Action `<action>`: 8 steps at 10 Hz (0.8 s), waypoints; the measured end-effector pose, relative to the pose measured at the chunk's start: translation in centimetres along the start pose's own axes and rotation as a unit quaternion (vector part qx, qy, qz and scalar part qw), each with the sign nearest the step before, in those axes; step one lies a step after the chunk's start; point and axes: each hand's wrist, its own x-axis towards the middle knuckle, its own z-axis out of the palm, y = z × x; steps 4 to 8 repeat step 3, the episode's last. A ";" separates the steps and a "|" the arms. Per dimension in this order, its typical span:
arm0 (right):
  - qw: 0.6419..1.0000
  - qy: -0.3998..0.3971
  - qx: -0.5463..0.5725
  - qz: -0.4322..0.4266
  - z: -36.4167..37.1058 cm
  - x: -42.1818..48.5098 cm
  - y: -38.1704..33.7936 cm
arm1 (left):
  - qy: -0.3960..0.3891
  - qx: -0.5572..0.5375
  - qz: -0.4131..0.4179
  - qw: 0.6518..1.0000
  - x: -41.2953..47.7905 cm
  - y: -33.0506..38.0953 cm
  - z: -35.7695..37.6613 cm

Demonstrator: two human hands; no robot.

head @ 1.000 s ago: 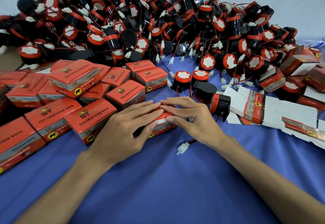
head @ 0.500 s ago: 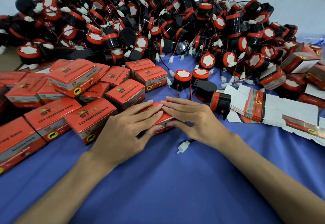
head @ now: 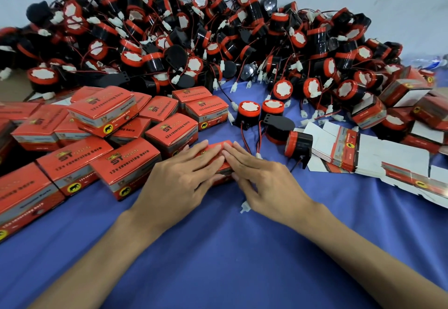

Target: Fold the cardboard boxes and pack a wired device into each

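Head view looks down on both hands laid side by side on one small red cardboard box [head: 219, 147] at the middle of the blue-covered table [head: 230, 260]. The left hand [head: 179, 178] and the right hand [head: 266, 180] press its top with straight fingers, fingertips almost meeting, thumbs against its near side. A white connector [head: 244, 207] lies on the cloth just beside the right hand's heel. Closed boxes [head: 126, 165] are stacked to the left, touching one another. A pile of wired devices [head: 194, 42] fills the far side, and flat unfolded cartons [head: 363, 148] lie to the right, one black-and-red device [head: 299, 144] just beside them.
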 end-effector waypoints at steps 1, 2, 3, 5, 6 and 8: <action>1.000 0.005 -0.029 -0.003 -0.4 0.3 -0.1 | 0.021 -0.011 -0.012 1.000 0.1 0.1 0.3; 0.999 0.023 -0.033 -0.007 -1.5 1.3 -1.3 | 0.031 -0.011 0.008 0.999 0.0 -0.2 0.4; 0.992 0.091 0.074 -0.035 -5.1 4.8 -2.4 | 0.050 0.003 0.011 0.999 0.0 -0.6 0.7; 0.992 0.091 0.074 -0.035 -5.1 4.8 -2.4 | 0.050 0.003 0.011 0.999 0.0 -0.6 0.7; 0.992 0.091 0.074 -0.035 -5.1 4.8 -2.4 | 0.050 0.003 0.011 0.999 0.0 -0.6 0.7; 0.992 0.091 0.074 -0.035 -5.1 4.8 -2.4 | 0.050 0.003 0.011 0.999 0.0 -0.6 0.7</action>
